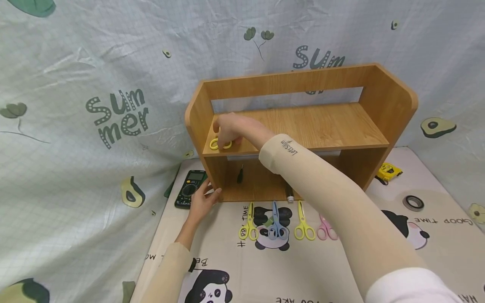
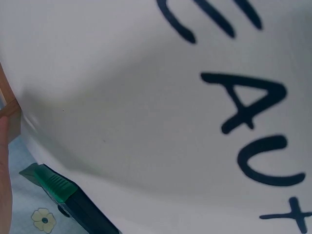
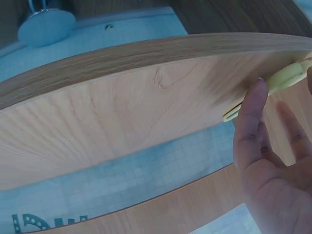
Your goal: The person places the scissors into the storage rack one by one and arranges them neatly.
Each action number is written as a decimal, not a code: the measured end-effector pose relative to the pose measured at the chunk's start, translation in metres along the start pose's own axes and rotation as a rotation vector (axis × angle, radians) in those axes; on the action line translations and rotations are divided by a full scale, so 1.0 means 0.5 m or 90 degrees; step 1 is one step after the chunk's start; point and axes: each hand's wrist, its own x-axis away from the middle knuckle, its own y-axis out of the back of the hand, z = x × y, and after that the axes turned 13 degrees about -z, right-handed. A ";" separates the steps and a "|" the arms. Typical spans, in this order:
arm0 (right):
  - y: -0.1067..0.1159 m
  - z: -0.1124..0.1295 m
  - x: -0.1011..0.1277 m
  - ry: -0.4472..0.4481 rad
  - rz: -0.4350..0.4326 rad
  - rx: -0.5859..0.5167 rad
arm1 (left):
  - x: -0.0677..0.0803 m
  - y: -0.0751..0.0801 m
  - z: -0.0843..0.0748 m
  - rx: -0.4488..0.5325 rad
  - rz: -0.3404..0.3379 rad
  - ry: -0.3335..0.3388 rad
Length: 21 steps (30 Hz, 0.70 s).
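A two-tier wooden desk shelf [image 1: 322, 124] stands on the table. Over the left end of its upper board, my right hand [image 1: 230, 129] pinches a pair of yellow scissors [image 1: 214, 144] by the handles. The right wrist view shows the index finger against the yellow scissors [image 3: 285, 78] beside the wooden side panel [image 3: 146, 92]; the thumb is mostly out of frame. My left hand [image 1: 202, 202] rests against the shelf's lower left corner, thumb toward the front edge. Below the shelf, yellow scissors [image 1: 249, 227], blue scissors [image 1: 276, 225], more yellow scissors [image 1: 304, 227] and pink scissors [image 1: 326, 229] lie in a row.
A multimeter [image 1: 190, 189] lies left of the shelf. On the lower tier are a dark-handled screwdriver [image 1: 240, 174] and a black marker-like item [image 1: 289, 193]. To the right sit a yellow tape measure [image 1: 388, 171] and a tape roll [image 1: 413, 203]. Printed curtain [image 1: 125, 63] hangs behind.
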 end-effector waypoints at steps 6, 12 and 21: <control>0.022 -0.008 0.016 0.034 -0.021 0.005 | 0.002 0.001 -0.003 -0.006 0.001 0.008; 0.040 -0.024 0.056 0.113 -0.072 0.028 | 0.000 0.004 -0.001 -0.008 0.005 -0.002; 0.013 -0.026 0.191 0.253 -0.150 -0.010 | -0.005 0.000 0.007 0.001 0.015 -0.021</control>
